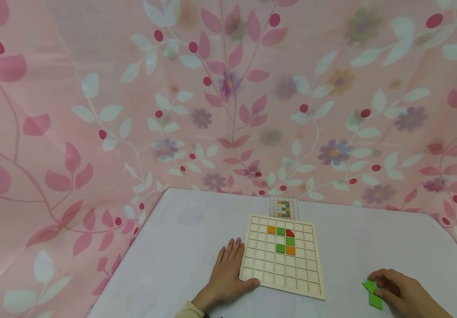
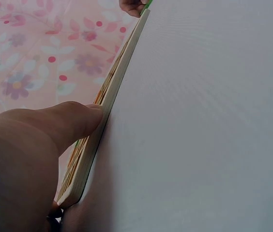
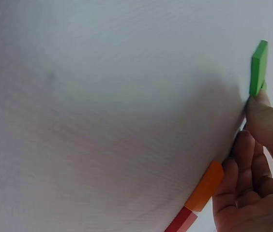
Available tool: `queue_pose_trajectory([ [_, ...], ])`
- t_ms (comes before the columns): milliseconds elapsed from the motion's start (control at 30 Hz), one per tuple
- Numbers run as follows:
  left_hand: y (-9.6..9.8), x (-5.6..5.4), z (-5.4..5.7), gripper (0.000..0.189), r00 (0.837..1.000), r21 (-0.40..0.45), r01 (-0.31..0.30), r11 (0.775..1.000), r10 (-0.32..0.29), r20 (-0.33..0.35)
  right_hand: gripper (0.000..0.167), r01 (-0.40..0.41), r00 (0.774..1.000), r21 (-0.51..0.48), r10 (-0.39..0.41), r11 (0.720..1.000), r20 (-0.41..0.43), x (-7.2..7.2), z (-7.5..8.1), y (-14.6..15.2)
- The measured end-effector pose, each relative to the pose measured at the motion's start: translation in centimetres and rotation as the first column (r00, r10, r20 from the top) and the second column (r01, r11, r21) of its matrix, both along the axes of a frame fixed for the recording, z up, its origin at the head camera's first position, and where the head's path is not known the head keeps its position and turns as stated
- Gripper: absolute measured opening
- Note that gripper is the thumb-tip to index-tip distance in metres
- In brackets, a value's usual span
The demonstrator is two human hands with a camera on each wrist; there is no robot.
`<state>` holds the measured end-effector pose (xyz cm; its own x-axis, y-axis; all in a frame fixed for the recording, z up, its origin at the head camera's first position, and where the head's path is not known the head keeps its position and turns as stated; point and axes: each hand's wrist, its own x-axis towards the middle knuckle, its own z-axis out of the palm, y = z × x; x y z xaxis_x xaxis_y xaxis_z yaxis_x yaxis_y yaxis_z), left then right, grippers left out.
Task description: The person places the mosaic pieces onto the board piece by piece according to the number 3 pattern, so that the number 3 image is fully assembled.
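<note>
A square wooden grid board (image 1: 266, 276) lies on the white table. My left hand (image 1: 228, 269) rests flat at its left edge, fingers straight, and the thumb (image 2: 85, 118) lies against its front edge. Set in the grid are green tiles (image 1: 290, 241), orange tiles (image 1: 271, 229) and a red tile (image 1: 289, 233) with a rounded side. Off to the right, my right hand (image 1: 401, 289) pinches a green tile (image 1: 370, 286) between thumb and forefinger. Another green tile (image 1: 375, 301) is just in front of it, close to the thumb.
Behind the board lies a printed grid card (image 1: 284, 208) with a coloured pattern. By the right hand's curled fingers, in the right wrist view, are an orange block (image 3: 205, 187) and a red block (image 3: 181, 221). A pink floral curtain (image 1: 228, 97) hangs beyond the table (image 1: 188, 238).
</note>
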<state>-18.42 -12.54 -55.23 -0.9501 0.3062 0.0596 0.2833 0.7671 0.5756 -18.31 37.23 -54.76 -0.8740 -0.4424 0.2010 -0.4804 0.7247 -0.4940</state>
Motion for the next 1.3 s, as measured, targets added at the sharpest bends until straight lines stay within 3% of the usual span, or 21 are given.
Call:
queue_pose_trajectory([
  [400,0.0,0.0,-0.1,0.111,1.000,0.012,0.010,1.000,-0.009,-0.017,0.017,0.094,0.983,0.060,-0.102,0.994,0.151,-0.1,1.1,-1.2],
  [767,0.0,0.0,0.0,0.113,1.000,-0.021,0.001,1.000,-0.001,0.009,0.024,0.219,0.942,0.039,-0.222,0.975,0.250,-0.3,1.6,-3.7],
  [967,0.0,0.0,-0.2,0.112,1.000,-0.004,0.008,1.000,-0.008,-0.002,0.026,0.248,0.939,0.038,-0.250,0.968,0.235,-0.9,2.0,-5.6],
  [1167,0.0,0.0,-0.2,0.111,1.000,-0.004,0.010,1.000,-0.010,-0.010,0.026,0.253,0.956,0.014,-0.253,0.967,0.150,-1.3,2.3,-7.9],
  [1300,0.0,0.0,-0.2,0.111,1.000,0.001,0.014,1.000,-0.014,-0.023,0.027,0.246,0.957,-0.010,-0.242,0.969,0.160,-1.6,2.5,-9.4],
])
